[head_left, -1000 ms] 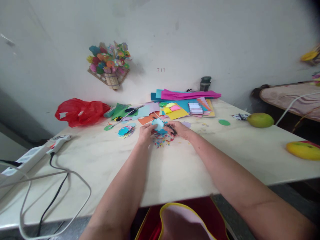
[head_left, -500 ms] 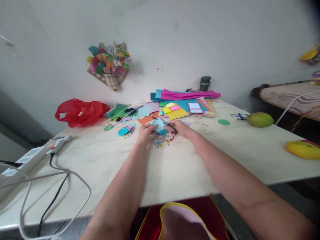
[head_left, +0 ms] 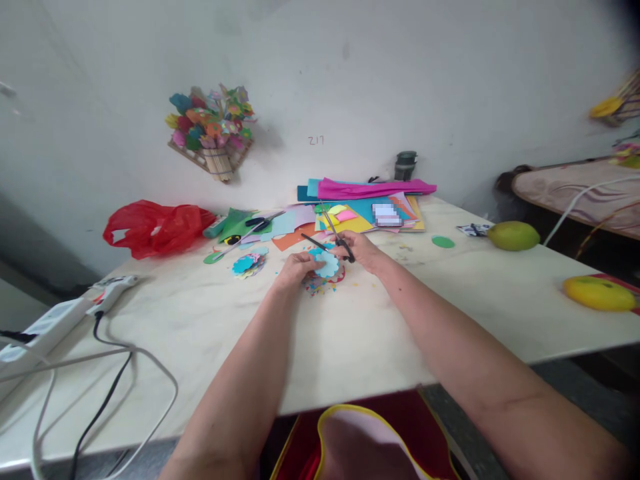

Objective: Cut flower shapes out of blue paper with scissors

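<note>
Head view: paper scraps (head_left: 320, 291) are lying nearest; just beyond, the left hand (head_left: 297, 267) is pinching the pale blue paper flower (head_left: 327, 265) at its left side; the right hand (head_left: 357, 248) is holding scissors (head_left: 343, 243) far and right of it, blades pointing far and left; since the earlier frame, the blades are spreading wider and the flower is sitting nearer.

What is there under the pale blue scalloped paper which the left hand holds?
Past its edges show a deeper blue piece, small coloured scraps and something red. Whatever lies directly beneath the paper is covered.
</note>
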Motion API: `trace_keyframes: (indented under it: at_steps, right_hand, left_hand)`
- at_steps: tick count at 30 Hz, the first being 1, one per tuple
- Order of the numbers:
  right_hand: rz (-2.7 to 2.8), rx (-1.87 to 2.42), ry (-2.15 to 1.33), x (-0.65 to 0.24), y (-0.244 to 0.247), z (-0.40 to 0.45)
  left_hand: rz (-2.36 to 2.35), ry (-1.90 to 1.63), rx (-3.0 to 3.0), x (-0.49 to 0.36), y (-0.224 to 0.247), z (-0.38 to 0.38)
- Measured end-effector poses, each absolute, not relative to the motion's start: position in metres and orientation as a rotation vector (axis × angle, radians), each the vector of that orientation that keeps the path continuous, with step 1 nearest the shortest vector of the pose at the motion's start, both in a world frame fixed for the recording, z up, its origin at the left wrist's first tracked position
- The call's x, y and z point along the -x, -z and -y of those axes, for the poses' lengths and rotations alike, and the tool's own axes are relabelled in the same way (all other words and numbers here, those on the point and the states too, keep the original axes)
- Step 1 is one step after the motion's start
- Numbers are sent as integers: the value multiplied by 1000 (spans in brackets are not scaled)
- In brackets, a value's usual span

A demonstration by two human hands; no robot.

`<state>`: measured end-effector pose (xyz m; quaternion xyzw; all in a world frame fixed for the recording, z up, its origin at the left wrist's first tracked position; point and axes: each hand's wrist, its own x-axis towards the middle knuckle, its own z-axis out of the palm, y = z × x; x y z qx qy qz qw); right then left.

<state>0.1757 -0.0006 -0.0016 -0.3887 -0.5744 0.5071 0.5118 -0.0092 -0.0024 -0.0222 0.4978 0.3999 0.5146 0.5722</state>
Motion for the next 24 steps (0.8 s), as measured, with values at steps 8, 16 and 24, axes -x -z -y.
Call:
trace_keyframes:
  at_steps: [8,16,24]
  right_hand:
    - [1432,917,-1310,-172,1,4]
    - [1376,979,-1271,-169,0,5]
    - [1355,1008,-1286,-162,2,4]
  left_hand:
    - [-905,-958,-1354,10,21,4]
    - [-886,-1117,-1252,10,22,0]
    - [-883,-1212,-1178,9,26,-4]
